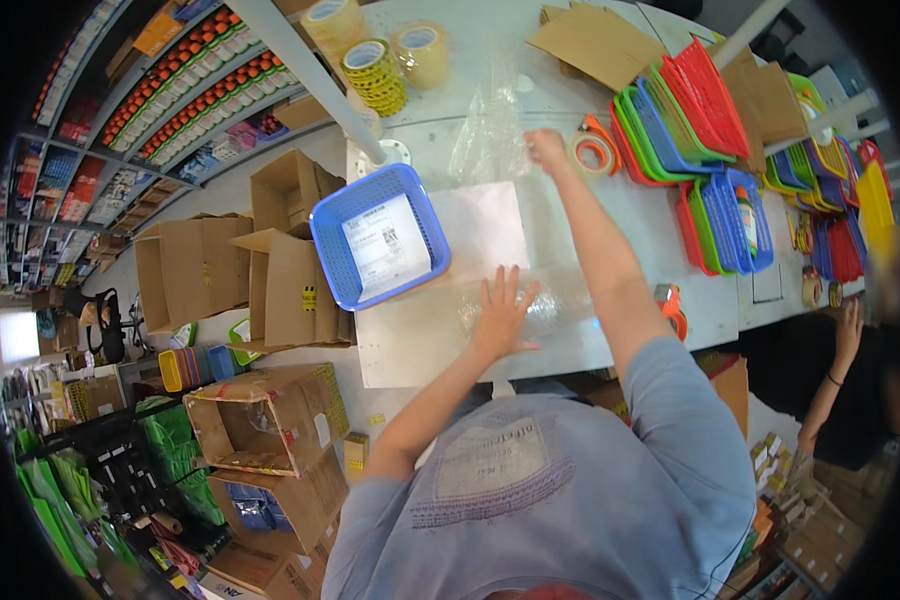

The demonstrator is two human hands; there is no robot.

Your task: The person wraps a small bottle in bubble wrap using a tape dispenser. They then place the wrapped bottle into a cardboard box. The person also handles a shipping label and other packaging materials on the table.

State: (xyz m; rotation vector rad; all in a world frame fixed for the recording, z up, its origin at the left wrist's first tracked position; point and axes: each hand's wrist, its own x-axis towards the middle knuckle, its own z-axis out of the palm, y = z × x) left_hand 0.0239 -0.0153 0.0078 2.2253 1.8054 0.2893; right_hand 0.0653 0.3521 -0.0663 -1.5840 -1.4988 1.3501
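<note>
You are pressing your spread left hand (503, 315) on clear bubble wrap (530, 300) while your right hand (546, 149) is pinching its far end; pulling it taut seems next.

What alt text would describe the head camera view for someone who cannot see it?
A person leans over a white packing table, left hand flat on clear bubble wrap, right hand stretched out gripping its far end. A blue basket holding a paper slip sits left, tape rolls and stacked coloured baskets beyond.
</note>
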